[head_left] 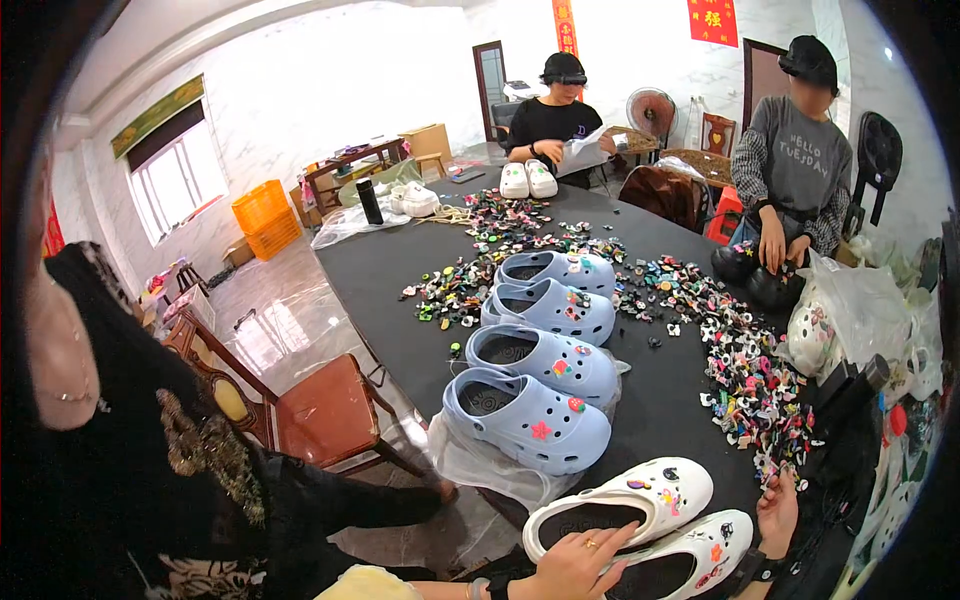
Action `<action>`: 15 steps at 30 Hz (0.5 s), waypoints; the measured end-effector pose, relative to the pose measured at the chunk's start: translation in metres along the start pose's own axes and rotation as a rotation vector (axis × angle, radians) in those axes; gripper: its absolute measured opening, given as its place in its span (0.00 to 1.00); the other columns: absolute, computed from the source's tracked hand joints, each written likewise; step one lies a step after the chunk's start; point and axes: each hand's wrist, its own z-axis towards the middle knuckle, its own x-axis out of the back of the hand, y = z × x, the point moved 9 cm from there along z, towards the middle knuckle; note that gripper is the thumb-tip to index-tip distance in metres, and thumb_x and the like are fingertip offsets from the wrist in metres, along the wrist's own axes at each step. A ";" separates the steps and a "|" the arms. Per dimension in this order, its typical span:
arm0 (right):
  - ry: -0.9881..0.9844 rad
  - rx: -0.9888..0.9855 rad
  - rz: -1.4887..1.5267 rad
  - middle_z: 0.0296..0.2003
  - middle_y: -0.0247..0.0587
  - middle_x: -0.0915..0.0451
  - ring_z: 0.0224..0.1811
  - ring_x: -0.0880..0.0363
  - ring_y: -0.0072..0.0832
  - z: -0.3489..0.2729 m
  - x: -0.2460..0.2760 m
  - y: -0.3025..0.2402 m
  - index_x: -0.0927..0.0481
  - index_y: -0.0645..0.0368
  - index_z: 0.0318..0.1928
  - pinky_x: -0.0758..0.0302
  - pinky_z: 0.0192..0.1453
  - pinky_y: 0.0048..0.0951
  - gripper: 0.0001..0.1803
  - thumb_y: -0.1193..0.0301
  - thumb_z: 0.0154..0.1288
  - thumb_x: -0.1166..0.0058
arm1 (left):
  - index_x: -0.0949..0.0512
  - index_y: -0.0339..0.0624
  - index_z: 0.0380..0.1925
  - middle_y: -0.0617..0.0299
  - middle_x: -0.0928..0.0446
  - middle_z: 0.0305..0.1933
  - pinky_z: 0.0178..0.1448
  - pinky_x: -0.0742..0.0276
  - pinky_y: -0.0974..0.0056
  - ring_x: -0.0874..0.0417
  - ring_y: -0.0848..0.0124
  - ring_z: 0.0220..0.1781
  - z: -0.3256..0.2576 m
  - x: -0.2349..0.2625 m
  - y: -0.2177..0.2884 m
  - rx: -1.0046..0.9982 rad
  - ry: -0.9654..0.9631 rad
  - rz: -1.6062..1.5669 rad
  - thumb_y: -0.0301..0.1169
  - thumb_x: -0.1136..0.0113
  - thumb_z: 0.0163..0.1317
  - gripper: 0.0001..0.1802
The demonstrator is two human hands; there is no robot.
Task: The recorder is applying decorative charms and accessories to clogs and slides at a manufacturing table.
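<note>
Two white clogs stand side by side at the near edge of the table, the left clog and the right clog, both with colourful charms on their toes. My left hand lies palm down over their openings, fingers stretched out, a ring on one finger. At the near end of a long pile of small shoe charms, my right hand has its fingertips pinched together on a charm, mostly hidden by the fingers. Several light blue clogs with charms form a row beyond the white pair.
More charms spread across the dark table. One person at the far end handles a plastic sheet; another at right holds black clogs. Plastic bags crowd the right edge. Someone in black stands left, near a chair.
</note>
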 end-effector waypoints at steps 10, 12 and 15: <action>0.011 0.018 0.046 0.23 0.23 0.26 0.17 0.32 0.12 0.005 0.007 0.002 0.26 0.47 0.41 0.35 0.18 0.15 0.08 0.62 0.64 0.52 | 0.30 0.35 0.50 0.51 0.24 0.38 0.41 0.29 0.58 0.23 0.57 0.38 -0.001 -0.001 -0.004 -0.008 0.019 0.001 0.33 0.46 0.50 0.25; 0.022 0.014 0.050 0.22 0.23 0.26 0.16 0.33 0.12 0.000 0.000 0.002 0.26 0.47 0.42 0.36 0.17 0.15 0.09 0.61 0.64 0.52 | 0.30 0.35 0.50 0.51 0.24 0.38 0.41 0.29 0.59 0.22 0.57 0.38 -0.001 0.001 -0.002 -0.012 0.023 -0.007 0.32 0.46 0.50 0.25; -0.018 -0.018 0.073 0.22 0.23 0.27 0.16 0.33 0.12 -0.001 -0.003 0.003 0.27 0.46 0.46 0.36 0.17 0.15 0.11 0.62 0.64 0.52 | 0.30 0.35 0.50 0.51 0.24 0.39 0.41 0.29 0.59 0.22 0.57 0.39 -0.001 0.003 -0.001 -0.015 0.031 -0.006 0.32 0.46 0.50 0.25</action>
